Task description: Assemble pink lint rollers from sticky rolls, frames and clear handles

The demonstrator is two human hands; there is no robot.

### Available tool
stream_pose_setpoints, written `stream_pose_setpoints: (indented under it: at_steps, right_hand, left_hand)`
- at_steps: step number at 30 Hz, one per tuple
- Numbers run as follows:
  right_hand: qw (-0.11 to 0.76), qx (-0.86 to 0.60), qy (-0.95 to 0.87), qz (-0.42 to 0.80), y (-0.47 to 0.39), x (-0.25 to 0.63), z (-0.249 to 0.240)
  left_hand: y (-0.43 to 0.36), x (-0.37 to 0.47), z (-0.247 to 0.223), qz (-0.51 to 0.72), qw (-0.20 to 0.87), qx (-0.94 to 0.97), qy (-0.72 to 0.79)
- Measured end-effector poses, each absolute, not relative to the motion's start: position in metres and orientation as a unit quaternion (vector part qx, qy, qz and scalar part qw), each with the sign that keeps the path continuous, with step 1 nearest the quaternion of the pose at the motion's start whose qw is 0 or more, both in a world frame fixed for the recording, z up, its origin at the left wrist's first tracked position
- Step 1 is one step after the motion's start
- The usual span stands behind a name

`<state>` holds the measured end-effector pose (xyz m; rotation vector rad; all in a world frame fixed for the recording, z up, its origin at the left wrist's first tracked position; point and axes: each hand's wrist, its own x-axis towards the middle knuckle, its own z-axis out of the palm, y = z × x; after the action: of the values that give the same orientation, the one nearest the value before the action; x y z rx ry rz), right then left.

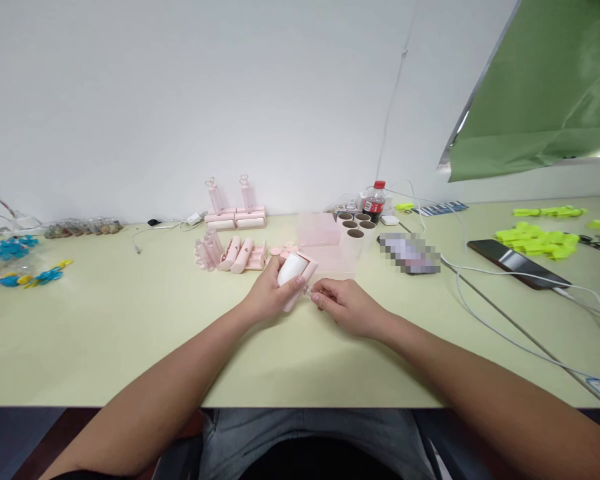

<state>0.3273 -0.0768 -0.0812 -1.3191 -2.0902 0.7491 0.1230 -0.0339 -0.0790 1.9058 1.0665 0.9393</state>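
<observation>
Near the table's front edge, left hand [270, 293] gripped the pink lint roller [295, 275], its white roll upward; right hand [347, 308] pinched a small clear part at its lower end, too small to identify. Risk: the part could slip from that fingertip pinch and the roller tilt. Behind: about four loose rollers [240, 255], two upright rollers [230, 197], four cardboard cores [356, 225], one cola bottle [375, 201].

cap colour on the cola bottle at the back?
Red, on the dark cola bottle beside the cardboard tubes; head view, the only one.
</observation>
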Motion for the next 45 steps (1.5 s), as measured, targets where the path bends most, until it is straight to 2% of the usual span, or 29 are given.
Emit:
stream_pose_setpoints:
  at_steps: [17, 25, 30, 33, 35, 38, 40, 43, 45]
  right_hand:
    - [0.268, -0.490, -0.781, 0.280, -0.078, 0.327, -0.080]
    - [0.285, -0.498, -0.698, 0.428, -0.074, 0.324, -0.081]
    - [0.311, -0.482, -0.679, 0.458, -0.075, 0.324, -0.079]
    - [0.304, -0.464, -0.677, 0.484, -0.076, 0.327, -0.077]
    - [0.299, -0.446, -0.667, 0.517, -0.077, 0.330, -0.075]
    - [0.353, -0.411, -0.643, 0.541, -0.081, 0.333, -0.071]
    - [0.429, -0.385, -0.627, 0.524, -0.083, 0.334, -0.069]
    - [0.529, -0.366, -0.597, 0.479, -0.083, 0.338, -0.069]
    - [0.563, -0.379, -0.582, 0.449, -0.081, 0.341, -0.070]
  left_hand:
    - [-0.041, 0.124, -0.076, 0.332, 0.360, 0.757, 0.432]
    - [-0.035, 0.125, -0.079, 0.351, 0.374, 0.723, 0.463]
    - [-0.031, 0.120, -0.075, 0.366, 0.376, 0.712, 0.467]
    - [-0.030, 0.117, -0.072, 0.381, 0.408, 0.703, 0.440]
    - [-0.028, 0.114, -0.070, 0.389, 0.473, 0.689, 0.388]
    - [-0.022, 0.111, -0.069, 0.400, 0.554, 0.657, 0.318]
    - [-0.018, 0.111, -0.072, 0.396, 0.514, 0.686, 0.329]
    - [-0.018, 0.118, -0.082, 0.328, 0.332, 0.818, 0.335]
    - [-0.021, 0.126, -0.090, 0.262, 0.216, 0.881, 0.329]
